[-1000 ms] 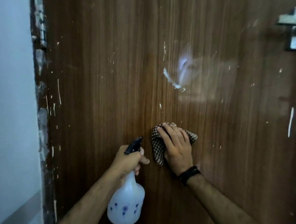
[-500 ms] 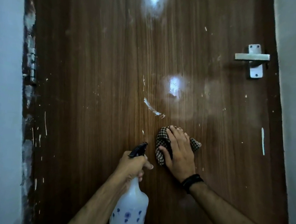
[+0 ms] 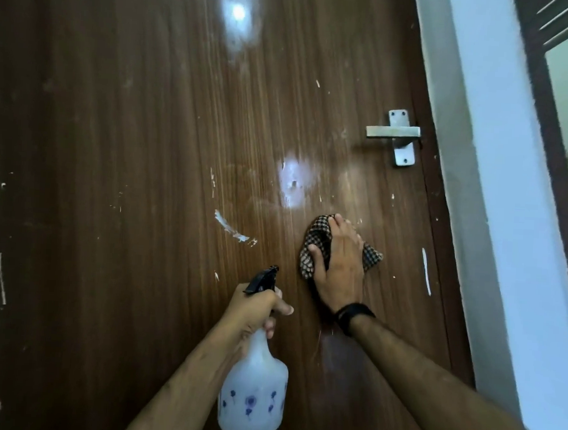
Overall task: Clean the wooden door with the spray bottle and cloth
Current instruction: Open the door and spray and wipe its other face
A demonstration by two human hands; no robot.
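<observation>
A dark brown wooden door [image 3: 131, 132] fills the view, flecked with white paint marks and a longer white smear [image 3: 230, 228]. My right hand [image 3: 341, 268] presses a brown checked cloth [image 3: 315, 246] flat against the door, below and left of the handle. My left hand [image 3: 253, 312] grips the neck of a translucent white spray bottle [image 3: 253, 392] with blue flower prints and a black nozzle [image 3: 262, 280], held close to the door just left of the cloth. A black band sits on my right wrist.
A metal lever handle [image 3: 394, 133] sits at the door's right edge. A pale wall strip [image 3: 496, 194] runs beside the door frame, and a dark window frame [image 3: 550, 81] stands at the far right. Light glare spots shine on the door.
The view has shifted left-to-right, so the handle, wall and window come into view. My right hand with the cloth has slid right and up across the door. The bottle stays in my left hand.
</observation>
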